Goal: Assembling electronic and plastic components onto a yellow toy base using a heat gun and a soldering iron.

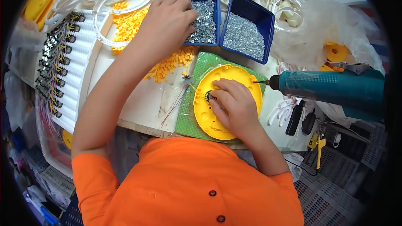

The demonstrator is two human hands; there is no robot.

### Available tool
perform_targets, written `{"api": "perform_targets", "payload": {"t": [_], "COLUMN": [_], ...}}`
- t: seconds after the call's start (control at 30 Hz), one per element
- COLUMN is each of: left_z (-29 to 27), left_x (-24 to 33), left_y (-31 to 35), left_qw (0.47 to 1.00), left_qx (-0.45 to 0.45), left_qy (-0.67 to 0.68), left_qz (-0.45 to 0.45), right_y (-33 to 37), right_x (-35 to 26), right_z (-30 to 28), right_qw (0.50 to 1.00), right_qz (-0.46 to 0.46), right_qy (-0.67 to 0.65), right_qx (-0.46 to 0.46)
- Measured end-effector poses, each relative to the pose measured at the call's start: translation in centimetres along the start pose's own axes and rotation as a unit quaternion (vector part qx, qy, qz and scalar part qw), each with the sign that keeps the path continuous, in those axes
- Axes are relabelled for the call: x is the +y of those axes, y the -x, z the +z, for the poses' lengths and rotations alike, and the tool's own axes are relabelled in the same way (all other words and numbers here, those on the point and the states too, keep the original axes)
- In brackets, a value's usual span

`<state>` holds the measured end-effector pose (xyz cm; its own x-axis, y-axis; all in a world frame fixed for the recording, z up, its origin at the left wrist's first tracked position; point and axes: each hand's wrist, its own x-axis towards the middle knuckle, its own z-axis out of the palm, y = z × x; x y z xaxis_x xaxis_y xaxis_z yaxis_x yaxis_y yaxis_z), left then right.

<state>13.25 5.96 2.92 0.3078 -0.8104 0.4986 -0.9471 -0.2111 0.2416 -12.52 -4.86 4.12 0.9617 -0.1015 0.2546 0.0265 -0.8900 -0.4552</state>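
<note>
My left hand [171, 19] reaches over the left edge of a blue bin [218, 21] of small silvery metal pieces [204, 23]. Its fingers curl down against the contents, and the fingertips are hidden. A round yellow plastic disc [226, 73] lies on a green mat [187, 117] in front of me. On it rests my right hand [238, 111], thumb and fingers closed around a small round black part [209, 96] near the disc's middle. Thin wires [176, 106] lie left of the disc. The tip of a teal power screwdriver [331, 88] points in over the disc's right edge.
A second blue bin [270, 37] holds finer metal pieces. Small yellow pieces [167, 65] are heaped left of the mat. White foam [71, 81] at left carries wired round parts [63, 60]. White rings [102, 29] crowd the back. Pliers [284, 111] lie at right.
</note>
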Motion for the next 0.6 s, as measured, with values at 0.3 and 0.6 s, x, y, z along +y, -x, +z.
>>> {"api": "perform_targets", "payload": {"t": [0.3,0.6], "left_z": [0.4,-0.2], "left_x": [-0.5,0.2], "left_y": [-0.3,0.8], "left_qw": [0.999,0.999], "left_qx": [-0.006,0.031], "left_qy": [-0.052,-0.004], "left_qz": [0.002,-0.029], "right_y": [0.3,-0.1], "right_x": [0.6,1.5], "right_z": [0.0,-8.2], "right_qw": [1.0,0.945], "right_qz": [-0.022,-0.114], "right_qy": [-0.012,0.106], "right_qx": [-0.012,0.288]}}
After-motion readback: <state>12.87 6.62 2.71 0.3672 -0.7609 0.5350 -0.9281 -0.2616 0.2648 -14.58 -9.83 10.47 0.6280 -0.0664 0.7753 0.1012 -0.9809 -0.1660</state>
